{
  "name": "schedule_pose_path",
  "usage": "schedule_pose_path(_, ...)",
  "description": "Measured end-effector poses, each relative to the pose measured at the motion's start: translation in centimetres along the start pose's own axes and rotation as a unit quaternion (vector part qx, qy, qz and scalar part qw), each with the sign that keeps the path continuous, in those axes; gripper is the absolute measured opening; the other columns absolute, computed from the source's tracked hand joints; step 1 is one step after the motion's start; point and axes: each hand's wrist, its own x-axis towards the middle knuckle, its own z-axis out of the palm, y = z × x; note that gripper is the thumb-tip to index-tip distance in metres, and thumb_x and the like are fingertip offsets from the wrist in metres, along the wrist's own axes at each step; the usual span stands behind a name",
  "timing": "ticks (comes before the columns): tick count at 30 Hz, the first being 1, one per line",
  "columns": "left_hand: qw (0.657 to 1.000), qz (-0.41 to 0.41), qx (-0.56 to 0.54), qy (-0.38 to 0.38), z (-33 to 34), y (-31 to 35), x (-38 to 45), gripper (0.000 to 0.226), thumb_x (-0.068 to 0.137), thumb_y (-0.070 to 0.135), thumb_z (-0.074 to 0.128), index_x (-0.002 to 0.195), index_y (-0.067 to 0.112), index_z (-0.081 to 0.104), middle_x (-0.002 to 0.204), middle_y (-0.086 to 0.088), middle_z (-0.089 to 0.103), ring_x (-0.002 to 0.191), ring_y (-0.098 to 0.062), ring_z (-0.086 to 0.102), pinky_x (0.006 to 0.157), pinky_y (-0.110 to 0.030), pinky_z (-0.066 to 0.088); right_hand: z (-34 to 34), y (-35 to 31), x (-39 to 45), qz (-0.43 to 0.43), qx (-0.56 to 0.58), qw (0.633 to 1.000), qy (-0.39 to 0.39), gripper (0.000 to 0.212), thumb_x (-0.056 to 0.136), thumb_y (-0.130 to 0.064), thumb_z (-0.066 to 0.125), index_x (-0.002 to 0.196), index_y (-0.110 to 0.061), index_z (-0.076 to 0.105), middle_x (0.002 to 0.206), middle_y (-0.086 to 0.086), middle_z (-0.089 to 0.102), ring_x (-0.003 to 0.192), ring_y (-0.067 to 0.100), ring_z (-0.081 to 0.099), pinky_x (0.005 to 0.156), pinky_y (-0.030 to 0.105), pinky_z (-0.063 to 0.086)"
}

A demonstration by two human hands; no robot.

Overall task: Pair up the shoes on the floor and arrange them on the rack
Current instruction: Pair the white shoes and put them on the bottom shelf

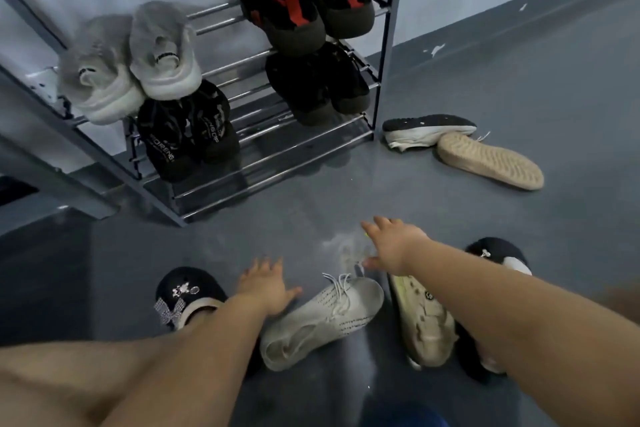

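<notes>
A metal shoe rack [277, 156] stands against the wall and holds a grey pair [131, 62], a black and red pair [304, 7], a black lettered pair [187, 135] and another black pair [318, 83]. A white knit sneaker [322, 319] lies on the floor in front of me, with a cream clog [426, 319] to its right. My left hand [266, 284] reaches out open, just left of the sneaker's toe. My right hand [391, 243] stretches forward open above the floor and holds nothing. Two more shoes lie right of the rack: a white sneaker [426, 132] on its side and a beige shoe [491, 159] sole up.
Black slippers with sparkly bows are on my feet, one at the left [183, 295] and one at the right [498, 250]. The grey floor [519, 80] stretches off to the right along the wall. A dark step or ledge [52, 191] sits left of the rack.
</notes>
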Motion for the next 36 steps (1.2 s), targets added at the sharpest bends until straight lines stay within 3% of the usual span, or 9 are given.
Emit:
schedule_pose_path(6, 0.998, 0.004, -0.039, -0.054, 4.6, 0.7, 0.0, 0.083, 0.088, 0.065, 0.037, 0.151, 0.016, 0.013, 0.157, -0.012, 0.014, 0.145, -0.030, 0.013, 0.118, -0.039, 0.015, 6.7, -0.3, 0.2, 0.007, 0.019, 0.997, -0.077, 0.084, 0.089, -0.054, 0.050, 0.152, -0.017, 0.008, 0.155, 0.011, 0.020, 0.140, 0.033, 0.029, 0.110, 0.045, 0.033)
schedule_pose_path(12, 0.995, 0.016, -0.075, -0.070, 4.5, 2.7, 2.2, 0.077, 0.091, 0.057, 0.041, 0.151, 0.018, 0.012, 0.158, -0.007, 0.016, 0.144, -0.025, 0.019, 0.117, -0.037, 0.020, 7.7, -0.3, 2.2, 0.008, 0.049, 0.994, -0.096, 0.079, 0.089, -0.052, 0.051, 0.150, -0.017, 0.015, 0.151, 0.010, 0.029, 0.137, 0.033, 0.033, 0.109, 0.049, 0.034)
schedule_pose_path(17, 0.987, 0.013, -0.122, -0.105, 5.0, 4.3, 3.9, 0.071, 0.093, 0.047, 0.046, 0.150, 0.017, 0.016, 0.156, -0.010, 0.022, 0.142, -0.027, 0.025, 0.115, -0.034, 0.024, 8.3, -0.4, 4.2, 0.031, 0.103, 0.987, -0.123, 0.071, 0.091, -0.051, 0.049, 0.148, -0.017, 0.022, 0.141, 0.013, 0.046, 0.128, 0.034, 0.044, 0.105, 0.044, 0.039)
schedule_pose_path(23, 0.977, 0.004, -0.156, -0.143, 6.0, 5.0, 6.1, 0.067, 0.088, 0.046, 0.056, 0.143, 0.016, 0.033, 0.146, -0.013, 0.039, 0.133, -0.028, 0.040, 0.109, -0.033, 0.034, 8.6, -0.9, 6.4, 0.084, 0.236, 0.955, -0.158, 0.063, 0.090, -0.044, 0.055, 0.140, -0.012, 0.035, 0.136, 0.016, 0.049, 0.122, 0.032, 0.050, 0.099, 0.034, 0.041)
schedule_pose_path(29, 0.964, -0.008, -0.209, -0.164, 6.3, 4.5, 8.2, 0.063, 0.077, 0.057, 0.064, 0.127, 0.019, 0.054, 0.130, -0.007, 0.056, 0.115, -0.024, 0.056, 0.099, -0.035, 0.044, 8.7, 0.1, 7.7, 0.109, 0.275, 0.941, -0.163, 0.066, 0.086, -0.040, 0.064, 0.139, -0.010, 0.039, 0.136, 0.010, 0.051, 0.126, 0.028, 0.049, 0.103, 0.032, 0.041)
schedule_pose_path(31, 0.960, -0.012, -0.220, -0.171, 6.3, 4.0, 8.9, 0.068, 0.070, 0.065, 0.064, 0.121, 0.021, 0.058, 0.124, -0.005, 0.061, 0.109, -0.022, 0.059, 0.096, -0.036, 0.047, 8.5, 0.1, 8.0, 0.093, 0.272, 0.947, -0.142, 0.049, 0.086, -0.039, 0.064, 0.127, -0.013, 0.055, 0.124, 0.007, 0.060, 0.118, 0.025, 0.054, 0.093, 0.027, 0.043)
schedule_pose_path(33, 0.952, -0.022, -0.252, -0.173, 5.7, 3.6, 8.8, 0.072, 0.064, 0.065, 0.070, 0.119, 0.020, 0.059, 0.119, -0.001, 0.063, 0.106, -0.020, 0.061, 0.095, -0.034, 0.048, 8.0, 0.1, 8.2, 0.088, 0.301, 0.943, -0.110, 0.027, 0.086, -0.037, 0.065, 0.104, -0.017, 0.066, 0.096, 0.001, 0.063, 0.099, 0.021, 0.060, 0.076, 0.024, 0.040)
schedule_pose_path(35, 0.935, -0.032, -0.312, -0.168, 4.9, 3.0, 8.3, 0.070, 0.065, 0.056, 0.076, 0.119, 0.017, 0.055, 0.115, 0.003, 0.061, 0.104, -0.017, 0.059, 0.093, -0.030, 0.046, 7.3, -0.1, 8.3, 0.090, 0.350, 0.929, -0.075, 0.015, 0.084, -0.035, 0.068, 0.078, -0.023, 0.063, 0.074, -0.005, 0.058, 0.078, 0.015, 0.055, 0.069, 0.022, 0.037)
schedule_pose_path(36, 0.926, -0.039, -0.338, -0.165, 4.6, 2.8, 8.1, 0.066, 0.068, 0.050, 0.077, 0.119, 0.016, 0.053, 0.111, 0.004, 0.058, 0.102, -0.016, 0.057, 0.089, -0.027, 0.043, 6.8, -0.3, 8.3, 0.084, 0.371, 0.923, -0.062, 0.021, 0.083, -0.034, 0.070, 0.068, -0.024, 0.059, 0.065, -0.007, 0.055, 0.070, 0.014, 0.053, 0.066, 0.022, 0.037)
